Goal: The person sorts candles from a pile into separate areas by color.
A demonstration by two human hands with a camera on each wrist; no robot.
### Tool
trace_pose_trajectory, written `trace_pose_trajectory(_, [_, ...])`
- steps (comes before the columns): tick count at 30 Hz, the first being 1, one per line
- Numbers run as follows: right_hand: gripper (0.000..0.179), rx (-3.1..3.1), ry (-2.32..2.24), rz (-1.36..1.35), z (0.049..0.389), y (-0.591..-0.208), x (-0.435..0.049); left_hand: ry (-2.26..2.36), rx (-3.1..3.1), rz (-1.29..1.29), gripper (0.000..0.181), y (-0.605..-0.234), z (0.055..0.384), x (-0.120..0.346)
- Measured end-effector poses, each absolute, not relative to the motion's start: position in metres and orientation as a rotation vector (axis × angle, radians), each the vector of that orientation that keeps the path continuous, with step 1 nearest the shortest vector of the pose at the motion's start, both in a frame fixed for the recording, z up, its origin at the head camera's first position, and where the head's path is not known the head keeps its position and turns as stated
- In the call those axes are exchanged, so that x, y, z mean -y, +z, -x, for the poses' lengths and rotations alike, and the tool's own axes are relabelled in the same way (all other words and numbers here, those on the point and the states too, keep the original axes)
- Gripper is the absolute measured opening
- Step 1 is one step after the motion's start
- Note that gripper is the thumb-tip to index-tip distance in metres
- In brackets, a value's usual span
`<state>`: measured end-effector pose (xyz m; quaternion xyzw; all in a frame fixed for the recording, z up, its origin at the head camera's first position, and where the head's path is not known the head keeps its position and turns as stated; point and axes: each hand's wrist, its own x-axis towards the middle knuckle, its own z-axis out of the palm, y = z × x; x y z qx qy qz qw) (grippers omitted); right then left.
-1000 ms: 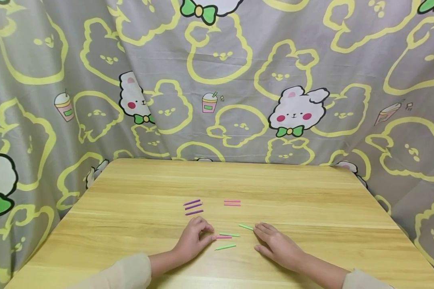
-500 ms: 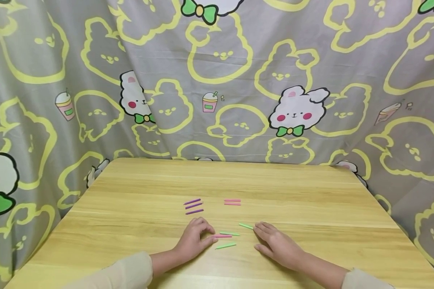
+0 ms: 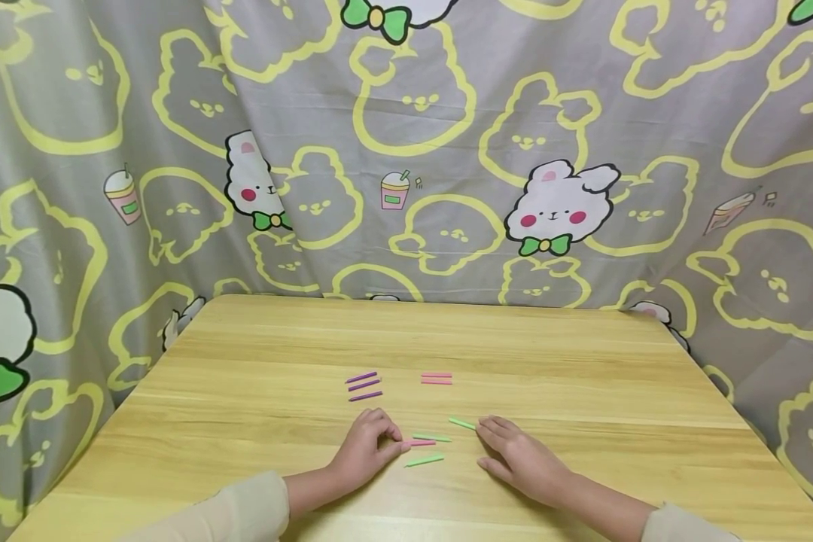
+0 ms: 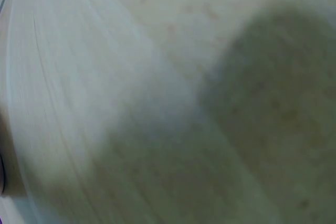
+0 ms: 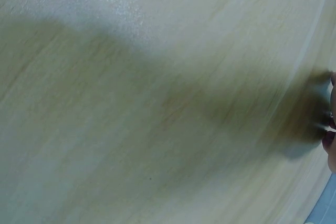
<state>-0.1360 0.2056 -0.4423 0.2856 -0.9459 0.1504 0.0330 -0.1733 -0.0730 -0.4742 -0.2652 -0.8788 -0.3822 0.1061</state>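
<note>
My left hand (image 3: 366,449) pinches the left end of a thin pink stick (image 3: 423,443) between thumb and forefinger. A green stick (image 3: 430,437) lies right behind the pink one, and another green stick (image 3: 424,461) lies in front of it. Flat on the table, my right hand (image 3: 523,461) rests with its extended fingertips at the right end of a third green stick (image 3: 461,423), partly covering it. In the right wrist view only some fingertips (image 5: 329,145) show at the right edge. The left wrist view shows mostly blurred, shadowed tabletop.
Farther back on the wooden table (image 3: 549,346), three purple sticks (image 3: 364,385) lie roughly parallel at the left. Two pink sticks (image 3: 436,379) lie side by side to their right. A patterned grey curtain (image 3: 447,165) hangs behind and beside the table.
The pink stick has shifted slightly between my left fingers. Both hands have otherwise stayed in place, and the other sticks lie as before.
</note>
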Motion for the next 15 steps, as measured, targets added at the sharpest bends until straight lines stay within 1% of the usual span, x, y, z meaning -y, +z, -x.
trace_pose_trajectory(15, [0.047,2.909,0.459,-0.865,0.1366,-0.4436,-0.2057,-0.956,2.590,0.851,0.015,-0.4727,0.1691,0.0737])
